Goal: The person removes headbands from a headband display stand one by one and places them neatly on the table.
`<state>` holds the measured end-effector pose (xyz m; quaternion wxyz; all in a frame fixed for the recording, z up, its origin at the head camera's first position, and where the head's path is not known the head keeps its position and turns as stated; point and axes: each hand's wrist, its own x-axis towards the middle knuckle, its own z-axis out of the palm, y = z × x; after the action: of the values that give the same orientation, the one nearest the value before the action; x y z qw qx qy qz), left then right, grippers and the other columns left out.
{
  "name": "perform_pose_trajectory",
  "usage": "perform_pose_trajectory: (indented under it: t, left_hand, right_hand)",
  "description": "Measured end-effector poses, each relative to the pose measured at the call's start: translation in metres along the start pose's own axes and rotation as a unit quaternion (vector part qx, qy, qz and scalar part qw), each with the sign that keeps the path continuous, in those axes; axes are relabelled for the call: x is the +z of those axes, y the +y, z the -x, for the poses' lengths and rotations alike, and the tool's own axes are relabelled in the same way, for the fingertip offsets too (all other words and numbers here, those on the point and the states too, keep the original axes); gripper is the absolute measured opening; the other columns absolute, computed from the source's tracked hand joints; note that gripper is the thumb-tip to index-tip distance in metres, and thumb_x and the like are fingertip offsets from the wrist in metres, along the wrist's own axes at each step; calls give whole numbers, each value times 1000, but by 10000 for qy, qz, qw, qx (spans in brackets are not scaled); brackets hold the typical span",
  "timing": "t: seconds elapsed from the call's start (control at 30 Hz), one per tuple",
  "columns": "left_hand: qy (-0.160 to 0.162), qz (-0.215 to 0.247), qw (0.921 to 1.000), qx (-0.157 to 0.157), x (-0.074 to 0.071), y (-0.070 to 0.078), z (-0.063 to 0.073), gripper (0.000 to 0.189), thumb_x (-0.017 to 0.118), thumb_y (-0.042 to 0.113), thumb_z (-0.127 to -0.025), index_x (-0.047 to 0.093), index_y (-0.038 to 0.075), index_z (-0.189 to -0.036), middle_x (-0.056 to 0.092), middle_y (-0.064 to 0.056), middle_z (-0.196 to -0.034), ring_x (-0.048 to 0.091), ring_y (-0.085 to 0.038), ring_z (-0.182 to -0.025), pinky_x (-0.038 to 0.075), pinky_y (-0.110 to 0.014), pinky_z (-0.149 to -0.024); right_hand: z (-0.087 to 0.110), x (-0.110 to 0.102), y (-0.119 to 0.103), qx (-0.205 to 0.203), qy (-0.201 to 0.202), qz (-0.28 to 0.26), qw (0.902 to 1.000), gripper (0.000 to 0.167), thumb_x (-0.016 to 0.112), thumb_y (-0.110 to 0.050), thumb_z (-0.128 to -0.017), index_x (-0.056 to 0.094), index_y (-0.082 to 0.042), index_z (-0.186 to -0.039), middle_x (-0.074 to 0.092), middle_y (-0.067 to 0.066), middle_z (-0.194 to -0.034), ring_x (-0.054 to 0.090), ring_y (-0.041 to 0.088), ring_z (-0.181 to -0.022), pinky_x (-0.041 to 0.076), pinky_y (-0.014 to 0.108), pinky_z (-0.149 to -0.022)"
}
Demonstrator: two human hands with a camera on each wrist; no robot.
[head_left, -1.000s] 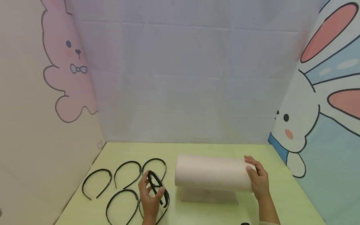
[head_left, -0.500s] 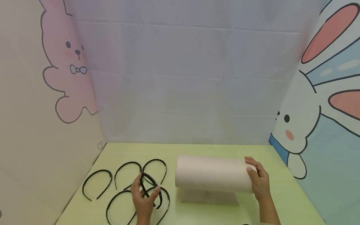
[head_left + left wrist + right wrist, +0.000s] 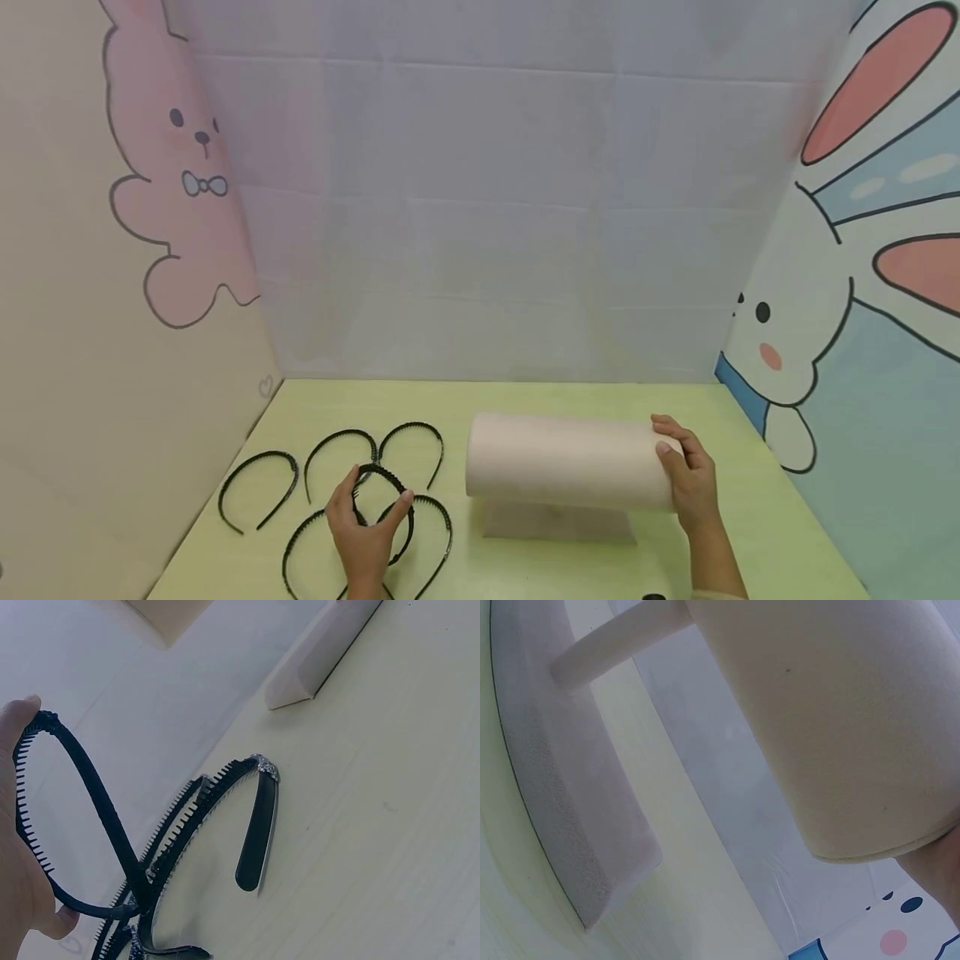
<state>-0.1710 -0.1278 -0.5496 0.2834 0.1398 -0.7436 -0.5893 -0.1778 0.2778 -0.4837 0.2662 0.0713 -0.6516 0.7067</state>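
Note:
My left hand (image 3: 360, 537) holds a black toothed headband (image 3: 97, 791) between thumb and fingers, raised above other headbands at the table's left. In the left wrist view its comb-like teeth face inward and its loop overlaps a headband (image 3: 255, 832) lying below. Over on the right, my right hand (image 3: 693, 483) grips the end of a cream padded cylinder (image 3: 566, 462), thumb on the near side and fingers over the top. This cylinder lies level above a pale base (image 3: 558, 522); the right wrist view shows a post (image 3: 622, 643) joining them.
Several black headbands lie on the pale green table (image 3: 765, 533), one headband (image 3: 295, 477) farthest left and another headband (image 3: 449, 533) just right of my left hand. A small dark thing (image 3: 654, 597) shows at the bottom edge. Walls with cartoon rabbits enclose the table.
My left hand has moved left and slightly down with the headband, which has turned so its loop faces the head view more. My right hand stays on the cylinder's end.

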Motion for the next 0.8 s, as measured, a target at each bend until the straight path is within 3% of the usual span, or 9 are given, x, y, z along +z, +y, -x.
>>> perform_pose_trajectory:
  t: [0.27, 0.5, 0.8]
  left_hand:
    - [151, -319, 9993, -115, -9, 1, -3, 90, 89, 30, -59, 47, 12, -136, 32, -18, -132, 25, -42, -125, 24, -65, -93]
    - [310, -667, 9972, -167, -30, 0, -12, 88, 89, 30, -59, 48, 13, -136, 32, -20, -132, 21, -44, -125, 26, -66, -89]
    - [377, -1707, 9836, -448, -61, -1, -17, 94, 88, 41, -58, 46, 13, -137, 31, -23, -132, 21, -50, -118, 18, -71, -84]
  right_hand:
    - [-1, 1, -1, 66, 69, 21, 10000, 20, 47, 5, -92, 54, 12, -110, 57, 0, -120, 41, 13, -122, 37, 19, -88]
    - [-2, 1, 1, 64, 43, -31, 10000, 20, 46, 5, -93, 54, 12, -110, 57, 0, -121, 41, 14, -122, 38, 20, -87]
    - [0, 2, -1, 140, 109, 14, 9998, 19, 47, 5, -92, 54, 12, -109, 57, 1, -120, 41, 13, -122, 37, 20, -88]
